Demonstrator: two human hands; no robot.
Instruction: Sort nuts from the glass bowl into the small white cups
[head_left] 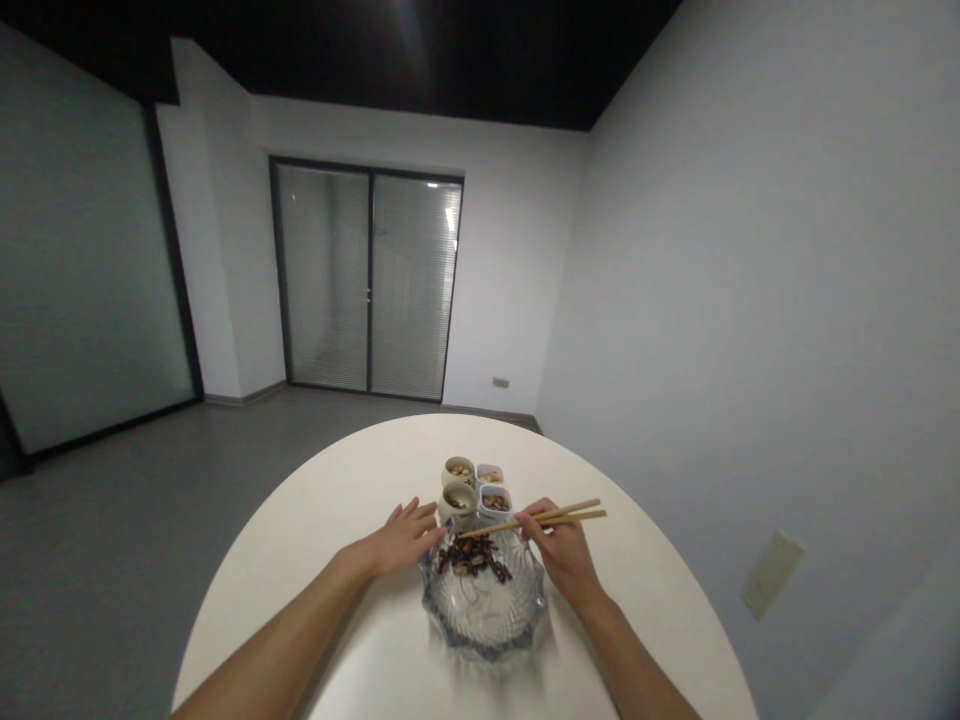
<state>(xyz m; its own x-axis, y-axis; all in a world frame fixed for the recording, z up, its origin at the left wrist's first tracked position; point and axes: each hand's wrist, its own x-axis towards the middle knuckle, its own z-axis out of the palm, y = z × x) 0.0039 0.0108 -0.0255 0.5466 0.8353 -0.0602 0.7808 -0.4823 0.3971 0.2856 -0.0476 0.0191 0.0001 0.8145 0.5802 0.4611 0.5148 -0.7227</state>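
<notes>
A clear cut-glass bowl (484,640) stands before me, with a heap of dark reddish-brown pieces (474,556) at its far side; I cannot make out their exact kind. My right hand (556,545) grips a pair of chopsticks (574,513) over the bowl's right rim. Their tips reach left to the heap; whether they pinch a piece is too small to tell. My left hand (409,538) lies at the bowl's left rim, fingers stretched out, holding nothing. Just beyond the bowl, a round cream cup (457,512) has a few dark bits inside.
Behind that cup is a second cream cup (458,468) with pale pieces. To their right sit two small white square dishes, a nearer dish (496,511) with brown pieces and a farther dish (490,470) with pale ones. All stand on a round white table (337,490).
</notes>
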